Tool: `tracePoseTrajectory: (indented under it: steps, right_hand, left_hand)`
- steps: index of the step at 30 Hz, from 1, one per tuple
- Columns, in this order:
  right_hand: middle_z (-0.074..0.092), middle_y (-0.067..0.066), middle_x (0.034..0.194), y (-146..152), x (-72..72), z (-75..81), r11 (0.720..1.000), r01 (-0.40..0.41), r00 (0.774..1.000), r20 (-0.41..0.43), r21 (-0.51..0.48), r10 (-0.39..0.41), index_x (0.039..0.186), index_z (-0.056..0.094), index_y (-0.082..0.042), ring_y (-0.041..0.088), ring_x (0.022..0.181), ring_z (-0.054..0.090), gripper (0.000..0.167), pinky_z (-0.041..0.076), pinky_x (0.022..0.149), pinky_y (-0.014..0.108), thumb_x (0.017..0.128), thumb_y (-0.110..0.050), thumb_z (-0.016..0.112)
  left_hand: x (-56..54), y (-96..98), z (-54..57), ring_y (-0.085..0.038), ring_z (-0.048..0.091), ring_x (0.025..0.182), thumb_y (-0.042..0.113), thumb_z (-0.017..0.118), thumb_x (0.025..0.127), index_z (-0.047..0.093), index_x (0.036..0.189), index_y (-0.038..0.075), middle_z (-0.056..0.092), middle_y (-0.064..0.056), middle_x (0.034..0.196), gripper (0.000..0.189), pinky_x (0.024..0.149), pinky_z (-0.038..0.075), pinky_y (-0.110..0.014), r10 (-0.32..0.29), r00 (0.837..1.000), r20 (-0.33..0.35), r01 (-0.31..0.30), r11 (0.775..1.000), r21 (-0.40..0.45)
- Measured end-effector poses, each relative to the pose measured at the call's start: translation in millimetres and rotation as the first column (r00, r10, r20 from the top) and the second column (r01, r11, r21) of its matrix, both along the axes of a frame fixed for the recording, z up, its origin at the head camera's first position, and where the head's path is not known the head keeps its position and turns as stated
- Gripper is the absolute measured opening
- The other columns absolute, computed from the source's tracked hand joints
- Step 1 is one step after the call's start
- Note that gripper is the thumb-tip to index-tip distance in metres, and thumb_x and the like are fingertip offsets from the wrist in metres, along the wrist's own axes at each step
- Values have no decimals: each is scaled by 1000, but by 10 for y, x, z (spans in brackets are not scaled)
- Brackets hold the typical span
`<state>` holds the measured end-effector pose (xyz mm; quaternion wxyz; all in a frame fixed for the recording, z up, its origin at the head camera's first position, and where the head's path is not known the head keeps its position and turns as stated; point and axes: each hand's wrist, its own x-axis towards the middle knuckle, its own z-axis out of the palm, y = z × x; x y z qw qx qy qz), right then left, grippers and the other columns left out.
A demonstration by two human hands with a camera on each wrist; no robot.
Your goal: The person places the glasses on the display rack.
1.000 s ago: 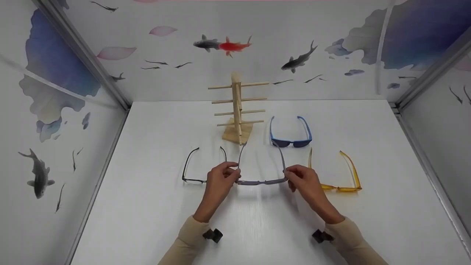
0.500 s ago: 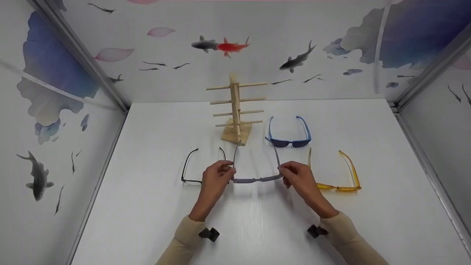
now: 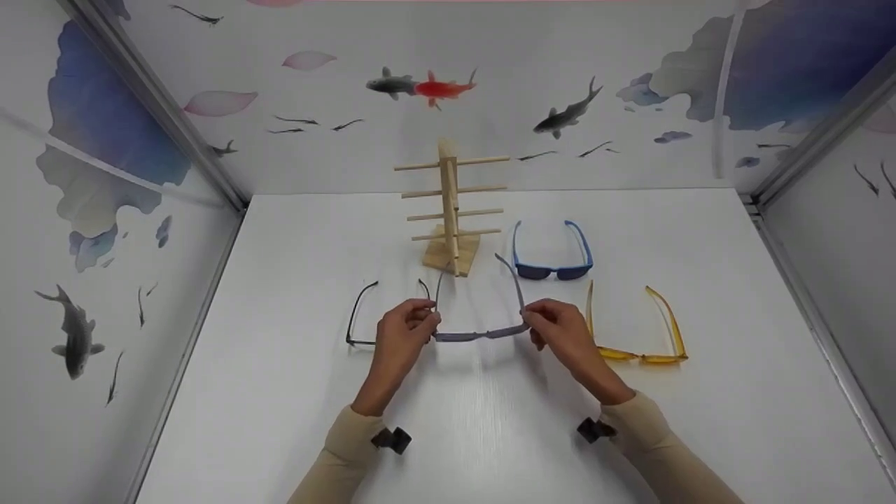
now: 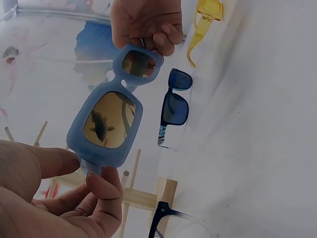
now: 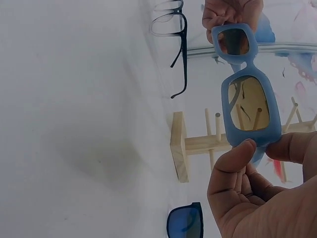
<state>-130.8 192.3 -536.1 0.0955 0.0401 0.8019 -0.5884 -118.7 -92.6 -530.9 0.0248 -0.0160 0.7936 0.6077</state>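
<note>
A pair of blue-grey sunglasses (image 3: 458, 337) with amber-tinted lenses is held up over the table, temples unfolded and pointing away from me. My left hand (image 3: 400, 339) pinches its left hinge corner between thumb and fingers. At the opposite corner, my right hand (image 3: 567, 332) pinches it the same way. Both wrist views show the thick blue front (image 4: 106, 154) of the sunglasses close up. Just beyond the temple tips stands a wooden display rack (image 3: 449, 199) with several pairs of crossbar pegs, carrying no glasses.
Black-framed glasses (image 3: 360, 342) lie left, partly hidden by my left hand. Blue sunglasses (image 3: 553, 271) with dark lenses rest right of the rack. Yellow glasses (image 3: 661, 360) lie beyond my right hand, all on the white table (image 3: 483, 434). Fish-patterned panels (image 3: 504, 42) enclose the back and sides.
Both hands have shifted left and slightly away from me with the blue-grey sunglasses. Its right temple no longer overlaps the blue sunglasses in the head view. The other glasses have stayed put.
</note>
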Motion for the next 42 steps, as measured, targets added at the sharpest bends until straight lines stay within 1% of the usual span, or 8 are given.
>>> tracePoseTrajectory:
  steps: [4,7,12,17,24,32,39,42]
  right_hand:
    - [71,20,94,-15,-29,4,1000,-12,1000,-7,-7,12,121,75,6,23,78,63,27,57,68,25,109,-17,67]
    - [70,19,93,-23,-49,9,1000,-24,1000,-12,-16,24,121,74,6,23,78,63,27,57,68,26,109,-17,66]
    - [70,17,94,-32,-75,12,999,-42,999,-15,-27,41,122,74,6,23,79,63,28,57,70,26,110,-18,65]
    - [70,18,93,-37,-99,11,999,-35,999,-27,-29,35,121,74,5,23,79,63,27,57,70,26,110,-18,66]
    - [71,18,91,-85,-145,-17,999,-28,999,-47,-44,26,118,75,7,22,75,63,26,58,67,26,109,-15,67]
    - [72,26,97,-111,-215,-16,999,-23,998,-59,-41,20,118,75,7,21,74,63,25,57,66,25,108,-14,67]
    - [72,23,98,-104,-268,-18,999,-22,999,-35,-42,20,119,76,5,21,77,63,25,57,68,24,109,-15,66]
    - [73,21,98,-99,-279,-19,999,-27,999,-39,-39,25,120,76,5,21,77,64,26,58,68,25,109,-16,65]
  left_hand:
    - [-36,-21,6,-19,74,86,12,73,105,74,131,-1,78,-13,108,29,73,60,-27,-2,1000,2,2,1000,10]
    - [-67,-41,-4,-18,74,85,11,73,106,74,131,-1,78,-15,109,29,74,61,-31,-6,1000,11,6,1000,12]
    - [-110,-61,-1,-18,75,88,10,73,105,74,131,0,79,-10,107,28,77,63,-36,-10,1000,10,11,1000,-26]
    - [-166,-70,20,-19,76,90,13,74,104,75,129,1,79,-8,106,27,78,62,-34,-19,1000,-12,19,998,-59]
    - [-210,-112,22,-19,75,89,12,73,105,75,130,-1,79,-10,106,28,75,59,-27,-11,1000,-2,11,999,-50]
    - [-274,-123,46,-19,74,89,13,73,104,75,129,0,79,-7,105,28,75,60,-29,-4,1000,1,4,999,-51]
    - [-321,-117,49,-20,75,89,12,73,104,76,128,1,79,-8,105,26,76,60,-30,5,1000,11,-4,999,-48]
    - [-334,-117,48,-20,74,89,12,73,104,76,128,1,79,-10,106,27,76,60,-32,5,1000,10,-4,999,-42]
